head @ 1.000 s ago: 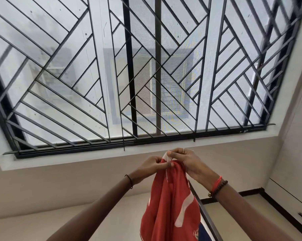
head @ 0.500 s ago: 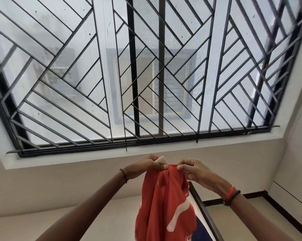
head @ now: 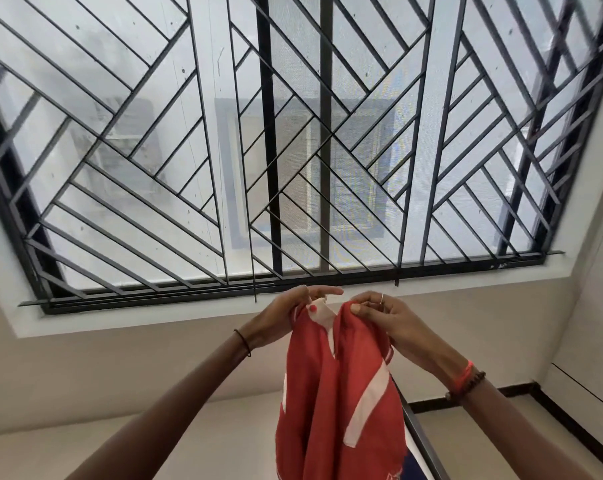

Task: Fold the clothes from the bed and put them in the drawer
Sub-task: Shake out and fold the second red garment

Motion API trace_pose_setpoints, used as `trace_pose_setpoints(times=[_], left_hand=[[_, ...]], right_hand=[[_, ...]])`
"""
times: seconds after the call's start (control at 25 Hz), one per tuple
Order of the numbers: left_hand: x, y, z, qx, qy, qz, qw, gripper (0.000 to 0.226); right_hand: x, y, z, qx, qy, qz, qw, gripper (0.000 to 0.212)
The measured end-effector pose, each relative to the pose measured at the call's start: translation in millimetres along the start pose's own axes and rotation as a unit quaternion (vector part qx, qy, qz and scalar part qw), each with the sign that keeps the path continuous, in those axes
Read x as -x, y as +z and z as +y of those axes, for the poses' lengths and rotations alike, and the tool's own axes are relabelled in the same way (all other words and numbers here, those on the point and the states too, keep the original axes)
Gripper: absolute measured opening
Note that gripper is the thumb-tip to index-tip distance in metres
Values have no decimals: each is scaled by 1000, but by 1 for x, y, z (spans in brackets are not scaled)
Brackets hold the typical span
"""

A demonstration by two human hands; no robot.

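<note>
While we held both forearms raised in front of us, a thin dark band circled our left wrist, and an orange band sat beside a string of dark beads on our right wrist. Beyond them, our left hand kept its grip closed on the top of the red garment, the thumb pressed onto a white patch of the cloth and the forefinger stretched out straight above it. Just beside it, our right hand, with a ring on one finger, had its grip pinched on the other part of that top edge. The red garment hung in the air from these two holds, bunched in long folds between our forearms, crossed by white stripes, its lower end running out of view. Behind the cloth, a dark rail slanted down to the right. Farther off stood a pale wall with black skirting at its foot, then a white sill. Above the sill, a black window grille of slanted bars filled most of the view, and through it we saw a blurred building outside.
</note>
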State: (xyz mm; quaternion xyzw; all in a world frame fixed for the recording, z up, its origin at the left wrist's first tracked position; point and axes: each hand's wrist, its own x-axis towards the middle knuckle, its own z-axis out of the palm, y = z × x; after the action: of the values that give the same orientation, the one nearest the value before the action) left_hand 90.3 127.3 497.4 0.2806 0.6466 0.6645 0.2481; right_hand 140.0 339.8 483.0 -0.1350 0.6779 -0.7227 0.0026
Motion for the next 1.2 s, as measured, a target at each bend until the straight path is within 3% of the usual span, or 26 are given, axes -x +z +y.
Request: trace_pose_setpoints(times=[0.16,0.32,0.4,0.56,0.84,0.96,1.04,1.2], left_hand=[[2,-2,10,-125,4,23,992,36],[4,-8,15,-174,34,45,983,31],[5,-11,16,-220,31,71,972,24],[9,-10,20,-252,30,68,965,20],[13,0,34,-187,53,55,979,14],[8,6,46,-199,55,55,977,8],[6,12,55,-211,54,37,975,9],[3,15,65,-234,53,41,970,9]], right_hand=[[3,-3,-15,95,-7,-25,995,8],[4,-5,-22,178,-26,-19,983,17],[4,-6,-24,257,-74,-18,963,11],[-1,-4,-24,403,-196,10,894,21],[2,8,-34,428,-368,55,824,29],[-2,11,-44,443,-383,27,810,32],[-7,13,-52,460,-388,5,799,21],[-13,11,-64,460,-374,-16,805,25]])
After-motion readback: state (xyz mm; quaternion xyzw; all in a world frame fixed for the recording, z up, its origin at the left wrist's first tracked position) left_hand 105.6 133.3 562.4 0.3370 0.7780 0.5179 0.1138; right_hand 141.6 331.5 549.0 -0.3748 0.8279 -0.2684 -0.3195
